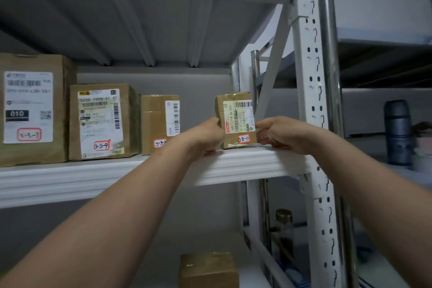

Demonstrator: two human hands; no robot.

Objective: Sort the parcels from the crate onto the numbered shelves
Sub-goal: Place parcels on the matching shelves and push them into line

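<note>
**Asker:** What does the person's head camera take in?

**Describer:** A white metal shelf (pixel 117 177) holding a row of brown cardboard parcels. Both bare arms reach forward to its right end, near the perforated upright (pixel 311 100).

**Asker:** And the hands?

**Describer:** The left hand (pixel 208 135) grips the left side of a small parcel (pixel 236 110), fingers curled round its edge. The right hand (pixel 278 133) pinches its right side. The parcel stands upright on the shelf, close to the front lip, with its handwritten tag "3-3-11" facing out.

**Asker:** Why hold it that way?

**Describer:** Probably to square it up label-forward, so the number can be read from the aisle, as its neighbours are set.

**Asker:** Which neighbours?

**Describer:** Across a gap to the left stands a taped parcel (pixel 159 121), its tag partly hidden behind the left wrist. Further left is the 3-3-9 parcel (pixel 102 121), then the larger 3-3-7 parcel (pixel 32 110). The numbers rise rightward, which would explain this spot.

**Asker:** Is the crate visible?

**Describer:** No. Only a lower box (pixel 208 269) shows on the shelf beneath.
</note>
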